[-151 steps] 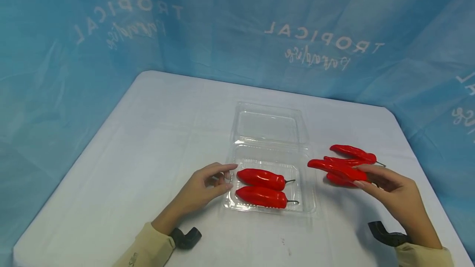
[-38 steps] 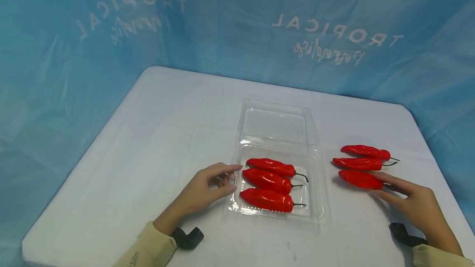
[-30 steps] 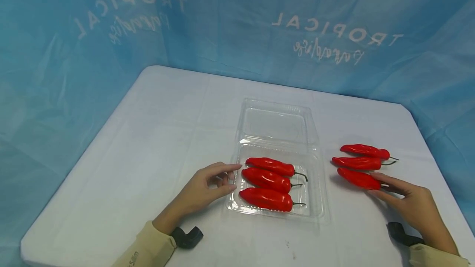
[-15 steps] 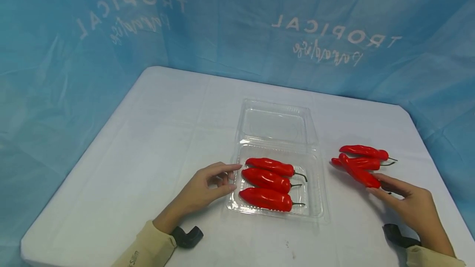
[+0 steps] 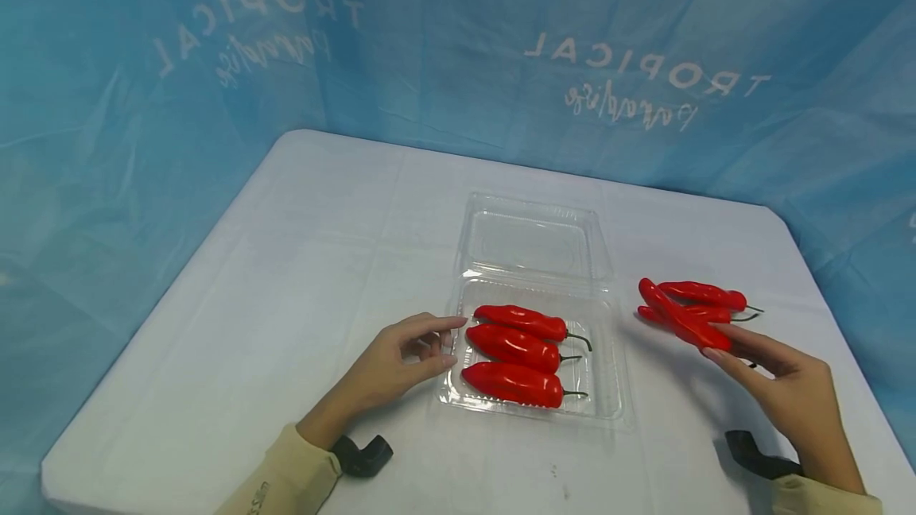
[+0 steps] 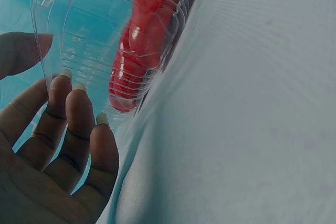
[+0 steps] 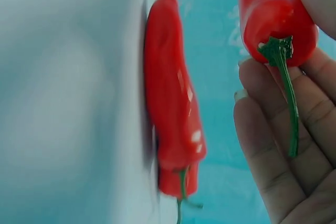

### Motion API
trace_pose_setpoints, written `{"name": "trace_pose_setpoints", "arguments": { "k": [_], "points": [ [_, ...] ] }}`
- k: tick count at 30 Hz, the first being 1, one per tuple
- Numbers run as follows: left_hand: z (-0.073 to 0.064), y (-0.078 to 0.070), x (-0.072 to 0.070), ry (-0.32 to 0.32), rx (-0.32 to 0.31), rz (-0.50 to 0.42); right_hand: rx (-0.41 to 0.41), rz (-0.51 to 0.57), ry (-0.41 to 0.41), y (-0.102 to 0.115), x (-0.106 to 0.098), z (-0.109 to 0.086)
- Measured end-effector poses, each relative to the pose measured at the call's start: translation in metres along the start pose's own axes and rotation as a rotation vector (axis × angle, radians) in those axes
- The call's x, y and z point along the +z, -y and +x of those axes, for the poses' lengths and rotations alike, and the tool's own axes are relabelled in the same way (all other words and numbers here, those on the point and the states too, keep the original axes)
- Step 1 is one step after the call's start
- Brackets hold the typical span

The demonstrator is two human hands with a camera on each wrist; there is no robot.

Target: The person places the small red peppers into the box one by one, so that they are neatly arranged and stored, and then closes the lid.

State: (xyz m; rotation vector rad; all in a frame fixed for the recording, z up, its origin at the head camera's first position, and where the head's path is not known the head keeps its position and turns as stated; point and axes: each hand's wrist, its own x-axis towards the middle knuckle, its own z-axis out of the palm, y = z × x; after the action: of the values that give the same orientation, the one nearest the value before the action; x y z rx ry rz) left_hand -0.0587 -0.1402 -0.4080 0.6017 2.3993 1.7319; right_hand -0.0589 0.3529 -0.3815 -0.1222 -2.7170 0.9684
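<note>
My right hand (image 5: 776,376) pinches a red chili pepper (image 5: 683,320) near its stem end, tilted above the table. In the right wrist view, the green stem of this chili pepper (image 7: 278,22) points down past the fingers (image 7: 268,156). Behind it lie two more red chili peppers (image 5: 708,294), partly covered. A clear plastic clamshell container (image 5: 604,376) lies with its lid (image 5: 529,241) folded back. Three red chili peppers (image 5: 515,346) lie side by side in its base. My left hand (image 5: 393,356) touches the container's left rim, thumb and fingers apart in the left wrist view.
A white cloth covers the table (image 5: 343,237). Blue printed sheeting (image 5: 444,46) hangs behind and at both sides. A black wrist mount (image 5: 361,458) juts from the left sleeve, another (image 5: 758,455) from the right.
A third chili pepper came into the container after the oldest frame. Lately my right hand has lifted another from the table, its tip swinging up and leftward. My left hand has stayed put.
</note>
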Motion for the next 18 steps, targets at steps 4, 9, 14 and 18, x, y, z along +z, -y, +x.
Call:
{"name": "trace_pose_setpoints", "arguments": {
  "k": [4,9,14,18],
  "points": [
    [0.0,-0.001,0.0,0.003,-0.004,-0.002,-0.056,0.033,-0.014,0.013,0.005,0.0],
    [0.001,-0.001,0.0,0.006,-0.002,-0.007,-0.176,0.076,0.001,0.034,0.012,-0.001],
    [0.001,-0.002,0.0,0.009,-0.003,-0.008,-0.285,0.099,0.028,0.056,0.021,-0.004],
    [0.0,-0.003,-0.001,0.008,-0.007,-0.007,-0.331,0.128,0.078,0.07,0.032,-0.008]
  ]
}}
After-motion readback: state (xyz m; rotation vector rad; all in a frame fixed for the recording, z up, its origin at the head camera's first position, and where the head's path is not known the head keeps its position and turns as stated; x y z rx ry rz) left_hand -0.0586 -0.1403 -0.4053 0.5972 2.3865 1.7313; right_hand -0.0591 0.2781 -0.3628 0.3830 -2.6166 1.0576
